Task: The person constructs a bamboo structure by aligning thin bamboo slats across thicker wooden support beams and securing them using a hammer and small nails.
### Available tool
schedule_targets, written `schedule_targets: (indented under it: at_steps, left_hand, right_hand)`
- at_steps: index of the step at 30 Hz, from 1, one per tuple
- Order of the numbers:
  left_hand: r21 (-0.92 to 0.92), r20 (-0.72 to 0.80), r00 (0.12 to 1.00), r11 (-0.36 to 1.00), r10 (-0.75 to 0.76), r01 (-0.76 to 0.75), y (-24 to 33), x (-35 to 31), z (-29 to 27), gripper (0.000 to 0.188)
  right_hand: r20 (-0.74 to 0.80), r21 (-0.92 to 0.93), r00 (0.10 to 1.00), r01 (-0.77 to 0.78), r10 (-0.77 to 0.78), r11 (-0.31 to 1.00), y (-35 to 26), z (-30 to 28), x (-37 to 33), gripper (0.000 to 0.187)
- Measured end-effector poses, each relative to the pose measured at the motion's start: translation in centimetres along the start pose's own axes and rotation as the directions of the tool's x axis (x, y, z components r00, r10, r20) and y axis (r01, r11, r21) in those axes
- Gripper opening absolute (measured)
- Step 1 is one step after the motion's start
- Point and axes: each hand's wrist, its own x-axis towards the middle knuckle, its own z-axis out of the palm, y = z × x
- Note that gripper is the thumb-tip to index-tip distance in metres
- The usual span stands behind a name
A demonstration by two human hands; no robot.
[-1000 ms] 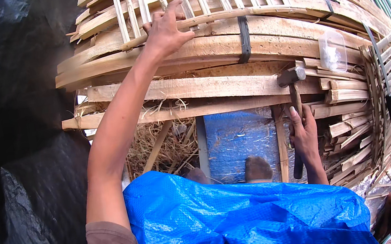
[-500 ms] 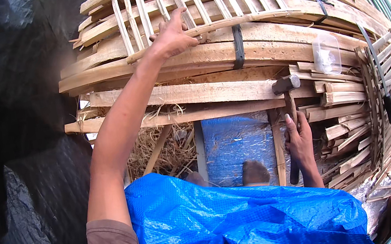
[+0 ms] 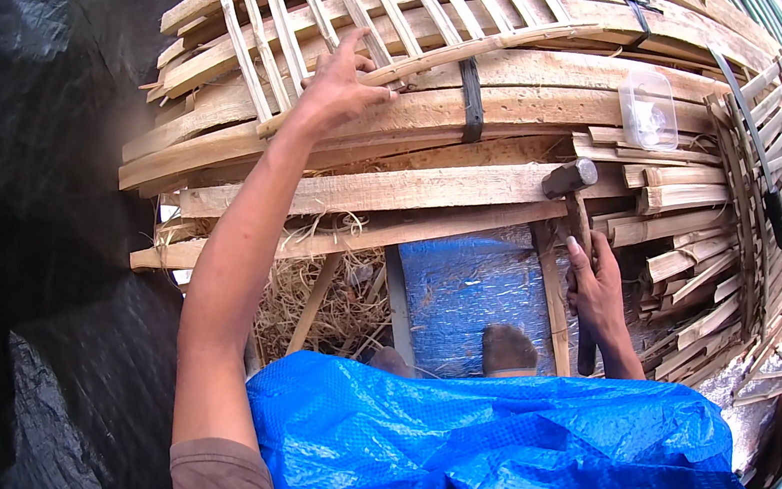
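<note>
My left hand (image 3: 340, 90) reaches far forward onto a slatted bamboo frame (image 3: 483, 45), with its thumb on the near side of the front rail and its fingers across it among the slats. That frame lies on a stack of sawn planks (image 3: 532, 102). Lower on the right, my right hand (image 3: 596, 285) is wrapped around the handle of a hammer (image 3: 570, 178), which stands upright with its dark metal head on top, in front of the planks. The fingertips of my left hand are partly hidden by the slats.
A clear plastic tub (image 3: 647, 110) sits on the planks at right. Beyond it, a long blade with a black handle (image 3: 776, 217) lies on bamboo slats. Split bamboo pieces (image 3: 682, 196) are piled below. Blue tarp (image 3: 481, 443) covers my lap; dark sheeting (image 3: 65, 293) spreads left.
My left hand and the left end of the frame's front rail have shifted slightly nearer. The right hand keeps its hold on the hammer, almost still.
</note>
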Motion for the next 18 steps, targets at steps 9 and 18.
schedule_targets:
  at_steps: [9,18]
  left_hand:
    - [0.547,-0.230,0.842,0.781,0.487,-0.302,-4.4,-1.7,0.2,0.092]
    - [0.530,-0.288,0.815,0.793,0.502,-0.301,-7.5,-1.6,-0.2,0.076]
  right_hand:
    - [-0.036,-0.226,0.984,0.164,-0.176,0.960,2.4,-1.5,-0.5,0.028]
    - [0.011,-0.493,0.990,0.126,-0.139,0.861,7.2,-2.7,-4.4,0.034]
